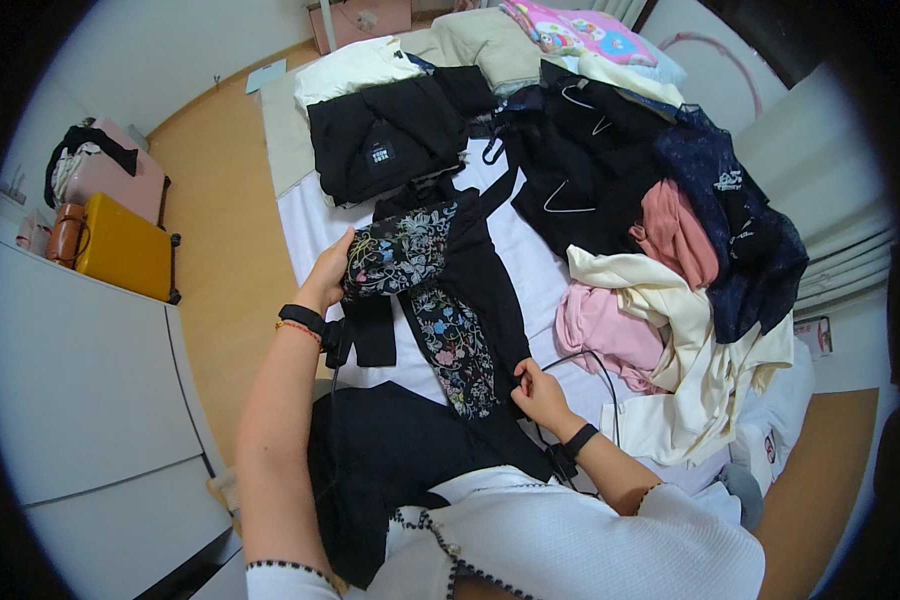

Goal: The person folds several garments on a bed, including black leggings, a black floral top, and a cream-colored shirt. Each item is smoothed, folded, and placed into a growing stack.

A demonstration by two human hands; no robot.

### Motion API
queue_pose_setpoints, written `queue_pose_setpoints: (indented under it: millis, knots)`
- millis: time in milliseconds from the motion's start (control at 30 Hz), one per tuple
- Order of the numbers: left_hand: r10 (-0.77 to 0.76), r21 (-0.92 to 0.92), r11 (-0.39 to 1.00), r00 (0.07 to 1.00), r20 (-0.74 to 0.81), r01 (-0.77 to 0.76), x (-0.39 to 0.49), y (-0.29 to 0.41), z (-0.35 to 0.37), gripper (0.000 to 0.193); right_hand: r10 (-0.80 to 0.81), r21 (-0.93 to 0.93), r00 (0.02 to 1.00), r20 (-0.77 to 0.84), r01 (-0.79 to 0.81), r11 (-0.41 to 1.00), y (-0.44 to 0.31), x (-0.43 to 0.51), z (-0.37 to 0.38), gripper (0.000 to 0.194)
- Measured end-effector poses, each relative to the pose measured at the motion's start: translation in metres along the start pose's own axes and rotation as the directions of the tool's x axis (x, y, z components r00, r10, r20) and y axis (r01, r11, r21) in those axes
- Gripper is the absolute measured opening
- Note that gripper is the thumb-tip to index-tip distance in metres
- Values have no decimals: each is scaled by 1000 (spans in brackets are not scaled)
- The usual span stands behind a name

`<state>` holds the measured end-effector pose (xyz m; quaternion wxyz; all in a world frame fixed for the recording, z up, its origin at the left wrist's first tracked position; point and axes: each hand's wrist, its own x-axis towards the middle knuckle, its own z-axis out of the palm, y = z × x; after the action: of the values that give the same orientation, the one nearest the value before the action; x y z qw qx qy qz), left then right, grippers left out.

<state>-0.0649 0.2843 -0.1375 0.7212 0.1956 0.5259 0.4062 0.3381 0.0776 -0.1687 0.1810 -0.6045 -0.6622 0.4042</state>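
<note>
A black garment with colourful floral embroidery (454, 345) lies spread on the white bed sheet (300, 225) before me. My left hand (331, 271) grips an embroidered part of it, raised at the left, with the thumb on top. Low on the right side, my right hand (541, 397) pinches the black edge of the same garment between thumb and fingers. A plain black sleeve-like piece (375, 334) hangs below my left hand. Just beyond the garment sits a stack of folded black clothes (386, 139), the top one bearing a label.
Right of the garment lie pink clothing (607, 326), cream clothing (690, 420), a dark blue garment (746, 232) and black clothes with hangers (570, 208). A cable (611, 375) runs near my right wrist. Yellow (127, 244) and pink suitcases (124, 176) stand at left, behind a white cabinet (90, 375).
</note>
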Motion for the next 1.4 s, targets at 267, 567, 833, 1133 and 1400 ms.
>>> queue_pose_setpoints:
  millis: [267, 567, 833, 1133, 1400]
  knots:
    - [239, 725, 653, 968, 77, -219, 4, -27, -17, 57, -32, -210, 993, 112, 55, 976, -27, 14, -13, 27]
    - [-29, 731, 674, 993, -113, 103, -9, -57, -18, 41, -182, -25, 983, 16, 182, 983, -70, 76, -23, 19]
    - [96, 751, 656, 995, 23, -81, -44, -51, 16, 45, -559, -144, 807, -190, 541, 829, -106, 244, -46, 32]
    - [182, 778, 610, 982, 46, -150, -38, -70, 27, 42, -106, -658, 994, 1, 81, 749, -136, 381, -36, 56]
    - [298, 793, 527, 940, 167, -308, -29, -81, 30, 47, -554, -567, 778, -296, 324, 757, -153, 409, -68, 28]
